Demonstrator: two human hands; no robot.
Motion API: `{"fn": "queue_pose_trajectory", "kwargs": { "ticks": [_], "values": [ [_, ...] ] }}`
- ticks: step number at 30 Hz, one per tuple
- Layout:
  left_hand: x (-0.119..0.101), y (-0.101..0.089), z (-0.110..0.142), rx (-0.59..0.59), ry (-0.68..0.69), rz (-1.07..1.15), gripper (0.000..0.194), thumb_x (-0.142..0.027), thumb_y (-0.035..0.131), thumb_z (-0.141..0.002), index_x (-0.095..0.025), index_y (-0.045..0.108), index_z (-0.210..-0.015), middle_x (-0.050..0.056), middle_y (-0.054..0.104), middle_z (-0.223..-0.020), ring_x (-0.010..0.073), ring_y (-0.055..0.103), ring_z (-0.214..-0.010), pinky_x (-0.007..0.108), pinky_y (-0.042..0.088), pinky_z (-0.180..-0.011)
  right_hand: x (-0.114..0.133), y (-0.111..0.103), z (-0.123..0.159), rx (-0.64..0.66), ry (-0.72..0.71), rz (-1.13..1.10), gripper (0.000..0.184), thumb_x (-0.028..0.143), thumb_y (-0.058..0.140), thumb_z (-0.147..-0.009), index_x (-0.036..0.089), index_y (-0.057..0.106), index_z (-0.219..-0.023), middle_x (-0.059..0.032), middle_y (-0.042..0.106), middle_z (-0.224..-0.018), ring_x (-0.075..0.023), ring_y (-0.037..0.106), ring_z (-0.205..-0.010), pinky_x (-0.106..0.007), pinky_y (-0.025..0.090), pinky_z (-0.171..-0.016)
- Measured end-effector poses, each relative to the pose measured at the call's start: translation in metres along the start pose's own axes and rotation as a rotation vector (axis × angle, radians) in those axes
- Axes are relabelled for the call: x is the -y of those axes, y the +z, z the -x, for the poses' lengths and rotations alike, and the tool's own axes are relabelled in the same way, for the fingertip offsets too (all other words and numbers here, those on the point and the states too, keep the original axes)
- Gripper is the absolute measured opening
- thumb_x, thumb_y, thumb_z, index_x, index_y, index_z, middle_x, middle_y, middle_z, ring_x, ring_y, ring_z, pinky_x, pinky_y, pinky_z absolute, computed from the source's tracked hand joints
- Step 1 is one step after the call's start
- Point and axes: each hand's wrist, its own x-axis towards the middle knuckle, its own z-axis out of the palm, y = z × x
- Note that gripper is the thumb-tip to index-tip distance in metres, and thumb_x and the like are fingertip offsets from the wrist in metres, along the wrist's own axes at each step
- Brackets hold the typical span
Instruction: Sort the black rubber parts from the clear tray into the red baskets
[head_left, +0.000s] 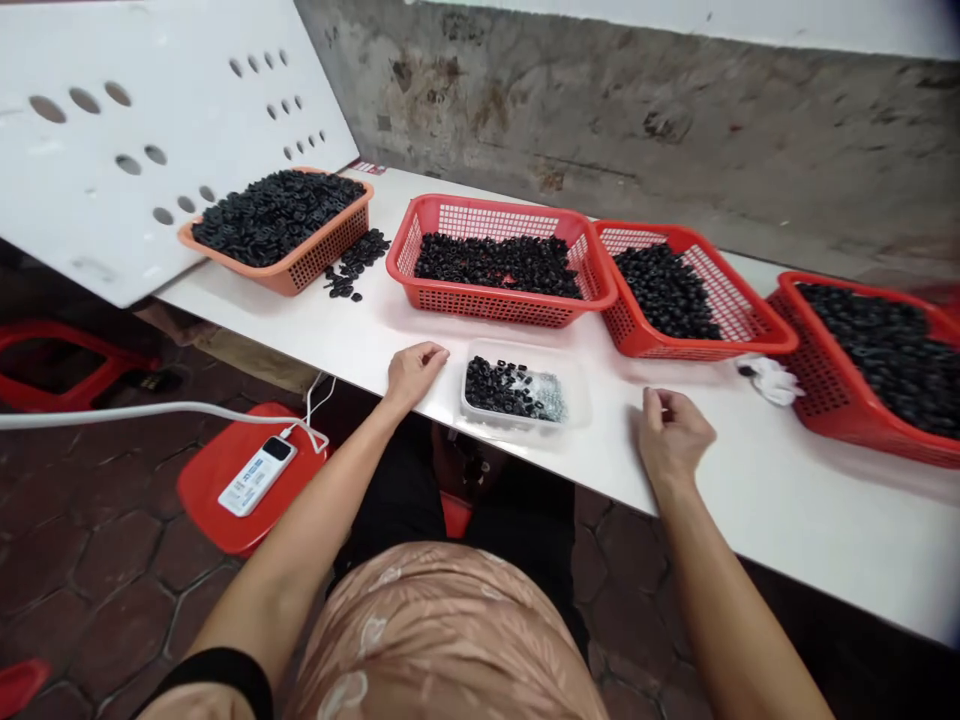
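Flanking a clear tray (pixel 525 352): two curled hands, neither visibly holding anything

Sitting near the front edge of a white table (pixel 832 510), the single tray is shallow, rectangular and see-through. Its left part holds black pieces (pixel 491 385) — small, slightly shiny, several of them shaped like rectangular rings with a hole through the middle. On the right lie pale, glinting bits (pixel 551 397), too fine to make out singly. Both kinds are too many to count.

The left hand (pixel 412 375) is just left of the tray at the table edge, fingers curled in and thumb close to them. The right hand (pixel 675 432) is farther off to the right, in a loose fist with the thumb uppermost. Both are nearly closed; whether something tiny sits inside either one, I cannot tell.

Four baskets stand behind and beside the hands, all with more black pieces: one orange basket (pixel 319 262), heaped above its rim, and three red ones — a middle basket (pixel 487 299), a tilted-looking basket (pixel 671 347) touching it, and a far-right basket (pixel 862 428). One loose pile (pixel 358 258) lies beside the orange one. One crumpled white cloth (pixel 776 382) lies next to the far-right basket.

One white power bank (pixel 251 485) rests on a red stool (pixel 225 535).
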Motion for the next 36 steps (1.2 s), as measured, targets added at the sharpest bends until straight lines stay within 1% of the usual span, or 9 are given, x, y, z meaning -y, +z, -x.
{"fn": "queue_pose_trajectory", "kwargs": {
  "ticks": [6,9,13,20,25,36],
  "values": [
    [0.0009,0.0022,0.0016,-0.027,0.020,0.000,0.025,-0.038,0.059,-0.086,-0.019,0.075,-0.083,0.002,0.075,-0.079,0.0191,0.065,-0.074,0.027,0.046,-0.070,0.0043,0.0007,-0.0014,0.012,-0.072,0.046,0.031,0.039,0.048,-0.088,0.015,0.067,-0.079,-0.0073,0.065,-0.074,-0.0175,0.053,-0.063,-0.030,0.039,-0.065],
    [0.0011,0.0026,0.0019,-0.039,0.029,-0.004,0.026,-0.039,0.058,-0.085,-0.019,0.075,-0.083,0.002,0.075,-0.076,0.0191,0.065,-0.073,0.026,0.046,-0.069,0.0052,0.0006,-0.0011,0.005,-0.080,0.056,0.030,0.037,0.047,-0.088,0.015,0.067,-0.081,-0.0077,0.066,-0.075,-0.0172,0.051,-0.063,-0.030,0.037,-0.064],
    [0.0016,0.0023,0.0023,-0.040,0.047,0.001,0.028,-0.041,0.057,-0.084,-0.019,0.075,-0.084,0.003,0.076,-0.079,0.0188,0.066,-0.075,0.025,0.046,-0.070,0.0055,-0.0001,-0.0005,0.001,-0.085,0.062,0.028,0.034,0.048,-0.089,0.016,0.067,-0.080,-0.0077,0.065,-0.074,-0.0171,0.050,-0.062,-0.030,0.036,-0.064],
    [0.0027,0.0025,0.0015,-0.035,0.058,0.017,0.030,-0.042,0.057,-0.083,-0.017,0.074,-0.084,0.003,0.074,-0.077,0.0179,0.064,-0.072,0.025,0.047,-0.070,0.0031,0.0004,0.0004,0.014,-0.110,0.053,0.025,0.031,0.048,-0.091,0.016,0.066,-0.082,-0.0085,0.068,-0.081,-0.0172,0.052,-0.066,-0.029,0.038,-0.067],
    [0.0011,0.0024,0.0013,-0.027,0.052,0.010,0.031,-0.043,0.057,-0.083,-0.017,0.074,-0.082,0.002,0.074,-0.075,0.0177,0.064,-0.071,0.025,0.047,-0.069,0.0023,0.0016,-0.0001,0.017,-0.116,0.034,0.024,0.030,0.048,-0.092,0.016,0.065,-0.081,-0.0087,0.068,-0.081,-0.0175,0.053,-0.066,-0.029,0.039,-0.068],
    [0.0019,0.0051,-0.0006,-0.035,0.030,-0.008,0.032,-0.043,0.058,-0.083,-0.017,0.075,-0.086,0.004,0.076,-0.079,0.0190,0.066,-0.072,0.026,0.049,-0.072,0.0019,0.0029,-0.0013,0.021,-0.118,0.030,0.025,0.032,0.047,-0.093,0.017,0.065,-0.082,-0.0086,0.069,-0.083,-0.0181,0.054,-0.067,-0.030,0.040,-0.069]
  ]
}}
